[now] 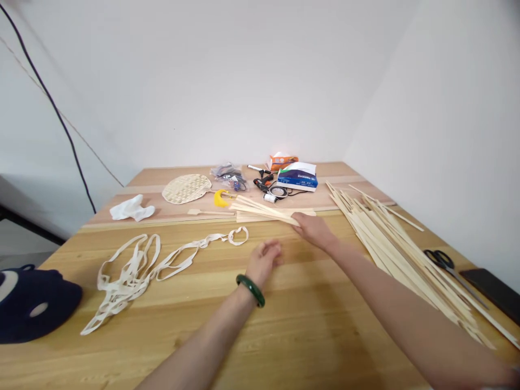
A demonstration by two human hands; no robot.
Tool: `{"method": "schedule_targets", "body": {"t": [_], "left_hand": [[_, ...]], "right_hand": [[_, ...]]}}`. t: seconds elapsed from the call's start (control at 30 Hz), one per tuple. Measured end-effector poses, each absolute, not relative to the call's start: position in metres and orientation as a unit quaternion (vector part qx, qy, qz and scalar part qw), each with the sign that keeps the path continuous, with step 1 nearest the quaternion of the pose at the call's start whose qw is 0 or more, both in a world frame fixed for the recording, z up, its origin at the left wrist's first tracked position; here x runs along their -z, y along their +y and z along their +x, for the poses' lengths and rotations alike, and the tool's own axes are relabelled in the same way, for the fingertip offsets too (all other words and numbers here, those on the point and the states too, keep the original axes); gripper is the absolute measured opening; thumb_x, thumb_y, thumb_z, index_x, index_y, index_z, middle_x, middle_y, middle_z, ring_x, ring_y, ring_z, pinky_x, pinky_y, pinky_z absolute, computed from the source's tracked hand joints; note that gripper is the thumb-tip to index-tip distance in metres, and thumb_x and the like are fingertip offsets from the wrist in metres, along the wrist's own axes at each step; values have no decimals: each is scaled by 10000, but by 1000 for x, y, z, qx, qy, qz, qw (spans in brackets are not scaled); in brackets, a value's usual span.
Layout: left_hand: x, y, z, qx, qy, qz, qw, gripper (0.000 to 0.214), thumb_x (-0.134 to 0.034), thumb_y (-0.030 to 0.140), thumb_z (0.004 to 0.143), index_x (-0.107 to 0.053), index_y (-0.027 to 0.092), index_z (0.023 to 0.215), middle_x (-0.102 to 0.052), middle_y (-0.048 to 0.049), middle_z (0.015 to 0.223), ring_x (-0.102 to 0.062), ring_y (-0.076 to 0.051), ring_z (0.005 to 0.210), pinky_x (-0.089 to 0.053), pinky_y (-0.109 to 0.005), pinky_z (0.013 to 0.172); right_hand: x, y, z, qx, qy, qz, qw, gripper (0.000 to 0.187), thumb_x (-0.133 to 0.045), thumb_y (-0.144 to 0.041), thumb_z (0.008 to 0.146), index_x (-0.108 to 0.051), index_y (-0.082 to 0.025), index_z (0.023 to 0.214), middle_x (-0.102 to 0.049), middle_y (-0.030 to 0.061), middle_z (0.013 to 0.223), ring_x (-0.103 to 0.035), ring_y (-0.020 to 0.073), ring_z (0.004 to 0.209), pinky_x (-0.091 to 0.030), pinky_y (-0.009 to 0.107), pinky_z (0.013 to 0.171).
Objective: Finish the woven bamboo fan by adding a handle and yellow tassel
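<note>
My right hand [313, 227] grips the right end of several short, flat pale wooden strips [262, 208], which fan out to the left. Beneath them lie more such strips [252, 218] on the table. My left hand [264, 259], with a dark green bangle [251, 290] at the wrist, hovers over the table nearer to me, its fingers loosely bent and apart, with nothing seen in them. To its left a tangled white cloth ribbon [179, 265] stretches across the wood. A small flat wooden handle piece [209, 212] sits left of the strips.
A long bundle of wooden strips [394, 254] covers the right side, beside scissors [450, 271] and a black flat object [493, 292]. Farther back are a woven fan [187, 188], yellow tape [220, 198], a glue gun [264, 182] and a blue box [297, 177]. A dark cap [44, 306] lies left.
</note>
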State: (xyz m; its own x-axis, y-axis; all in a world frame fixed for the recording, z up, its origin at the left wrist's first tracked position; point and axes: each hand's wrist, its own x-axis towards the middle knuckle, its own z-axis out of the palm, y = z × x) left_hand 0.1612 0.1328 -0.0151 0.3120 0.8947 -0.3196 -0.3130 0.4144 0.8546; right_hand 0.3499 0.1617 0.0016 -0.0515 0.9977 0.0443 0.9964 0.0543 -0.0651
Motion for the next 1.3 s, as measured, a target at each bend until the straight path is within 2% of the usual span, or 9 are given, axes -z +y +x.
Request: {"method": "schedule_targets", "body": {"t": [0.1,0.27,0.47,0.67,0.83,0.97,1.13,1.3], "left_hand": [[28,118,143,-373,426,382,730,226,-803,246,604,-718,138,783,-685,-53,752,-612,-141,671,-505,-275,649],[44,103,127,-350,407,428,727,197,-766,316,652,-712,143,730,-677,-40,690,-603,-153,667,-496,-289,683],[52,101,123,-322,393,539,672,202,-641,359,785,-712,171,802,-673,-53,749,-615,-182,723,-517,-308,710],[51,101,121,-312,385,582,645,191,-583,331,818,-701,183,801,-653,-55,766,-615,-185,724,-518,-290,688],[51,101,120,-300,379,597,639,195,-539,300,845,-693,185,811,-649,-60,775,-614,-192,733,-517,-290,688],[54,103,118,-289,377,634,611,214,-497,269,870,-688,183,825,-651,-66,788,-616,-190,734,-504,-282,684],[58,105,116,-273,359,670,590,247,-454,269,906,-681,187,854,-652,-64,803,-621,-187,756,-495,-272,690],[56,107,113,-258,356,687,578,270,-461,345,914,-680,193,869,-663,-56,791,-633,-183,751,-501,-271,702]], "right_hand": [[2,188,373,13,-738,-674,9,302,-456,-353,968,-617,-171,1147,-689,150,1166,-659,291,1006,-466,317,745],[3,222,390,22,-777,-629,-28,333,-509,-439,947,-635,-182,1118,-691,125,1162,-650,281,1015,-458,312,746],[6,239,400,33,-801,-597,-25,430,-579,-504,897,-639,-173,1164,-653,136,1225,-569,293,1154,-455,356,887],[26,238,400,29,-804,-594,3,655,-620,-566,844,-542,-135,1331,-579,170,1341,-543,300,1203,-420,398,1019],[34,246,402,15,-814,-581,4,439,-527,-407,945,-584,-150,1296,-593,160,1325,-534,270,1217,-442,386,1012],[37,256,404,15,-813,-581,14,364,-484,-302,967,-608,-129,1262,-605,177,1279,-536,279,1199,-459,409,992],[36,260,408,9,-812,-582,27,325,-534,-295,953,-622,-134,1221,-599,157,1270,-532,267,1200,-446,421,1007],[30,256,394,8,-781,-625,22,308,-570,-326,943,-599,-170,1207,-584,101,1287,-539,257,1197,-451,479,985]]}}
